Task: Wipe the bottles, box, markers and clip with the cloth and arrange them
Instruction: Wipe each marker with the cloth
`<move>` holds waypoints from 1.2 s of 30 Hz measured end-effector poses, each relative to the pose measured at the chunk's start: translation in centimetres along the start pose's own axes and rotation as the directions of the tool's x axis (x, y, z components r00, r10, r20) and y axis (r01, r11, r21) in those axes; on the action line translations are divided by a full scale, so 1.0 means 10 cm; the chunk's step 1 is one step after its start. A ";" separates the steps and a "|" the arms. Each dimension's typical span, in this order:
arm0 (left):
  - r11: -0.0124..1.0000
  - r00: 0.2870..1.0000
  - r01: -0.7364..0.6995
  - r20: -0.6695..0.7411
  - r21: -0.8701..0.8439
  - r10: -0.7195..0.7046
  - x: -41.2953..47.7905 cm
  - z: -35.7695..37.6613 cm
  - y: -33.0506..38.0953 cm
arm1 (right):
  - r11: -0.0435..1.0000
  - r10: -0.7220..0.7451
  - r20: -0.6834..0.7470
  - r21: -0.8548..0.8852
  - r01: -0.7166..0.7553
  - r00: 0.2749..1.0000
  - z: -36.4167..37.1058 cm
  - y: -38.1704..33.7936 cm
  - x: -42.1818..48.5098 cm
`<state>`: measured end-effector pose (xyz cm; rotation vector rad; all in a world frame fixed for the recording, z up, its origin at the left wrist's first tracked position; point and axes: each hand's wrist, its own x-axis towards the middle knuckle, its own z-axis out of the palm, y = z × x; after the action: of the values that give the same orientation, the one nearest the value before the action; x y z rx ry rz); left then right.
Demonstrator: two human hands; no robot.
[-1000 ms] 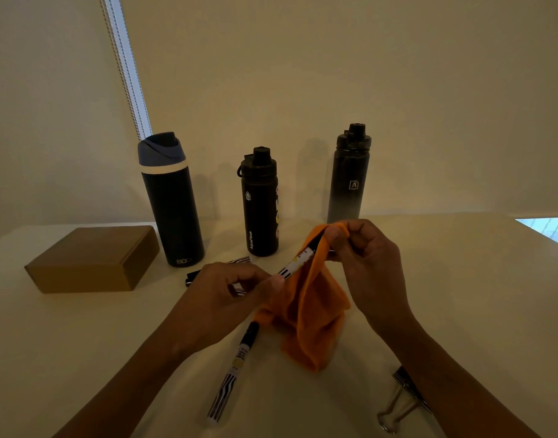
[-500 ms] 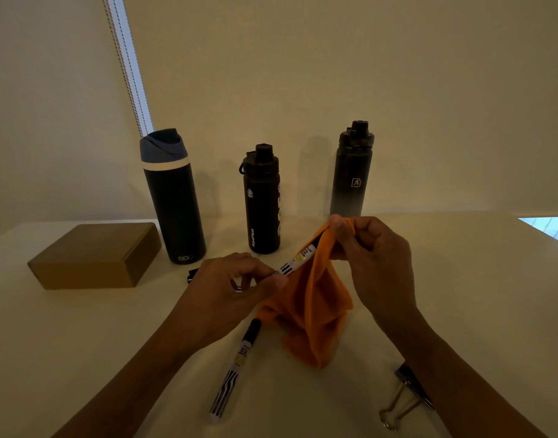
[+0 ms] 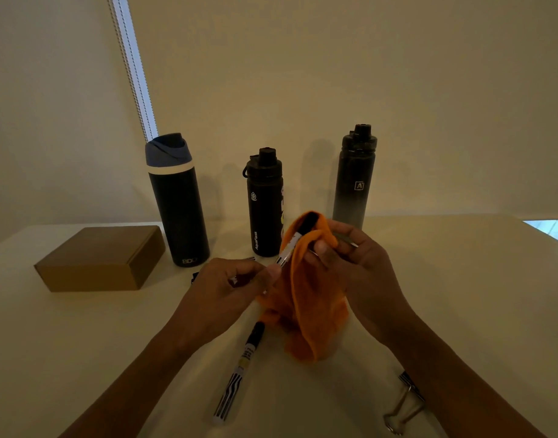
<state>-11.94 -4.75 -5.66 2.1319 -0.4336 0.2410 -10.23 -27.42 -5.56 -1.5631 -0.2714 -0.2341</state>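
Note:
My left hand [image 3: 230, 284] pinches the lower end of a white-and-black marker [image 3: 291, 246] that slants up to the right. My right hand [image 3: 358, 270] grips the orange cloth [image 3: 306, 308] wrapped round the marker's upper part; the black tip pokes out of the cloth's top. A second marker [image 3: 240, 369] lies on the table in front of my hands. A third marker [image 3: 195, 276] is mostly hidden behind my left hand. Three dark bottles stand at the back: a blue-capped one [image 3: 176, 203], a short one [image 3: 265, 207] and a tall one [image 3: 353, 181]. A binder clip [image 3: 404, 406] lies by my right forearm.
A brown cardboard box [image 3: 101, 259] sits shut at the left of the white table [image 3: 461, 295], beside the blue-capped bottle. A wall rises right behind the bottles, with a blind cord at the upper left.
The marker has tilted more upright and its black tip now sticks out above the cloth. My right hand has slid down the marker with the cloth.

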 end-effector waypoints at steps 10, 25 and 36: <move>0.995 0.985 0.097 0.143 -0.031 -0.092 -0.08 0.25 0.13 | 0.998 0.054 -0.214 0.034 -0.048 0.975 0.05 0.00 0.04; 0.987 0.995 0.095 -0.009 -0.126 -0.097 -0.09 0.31 0.10 | 0.979 0.007 -0.258 0.198 0.046 0.966 0.03 -0.15 -0.01; 0.991 0.996 0.092 0.025 -0.098 -0.090 -0.09 0.31 0.12 | 0.973 0.037 -0.239 0.231 0.020 0.970 0.07 -0.08 -0.01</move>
<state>-13.17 -7.74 -6.81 2.0524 -0.3525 0.1429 -10.63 -26.74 -4.88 -1.2887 -0.0958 -0.3703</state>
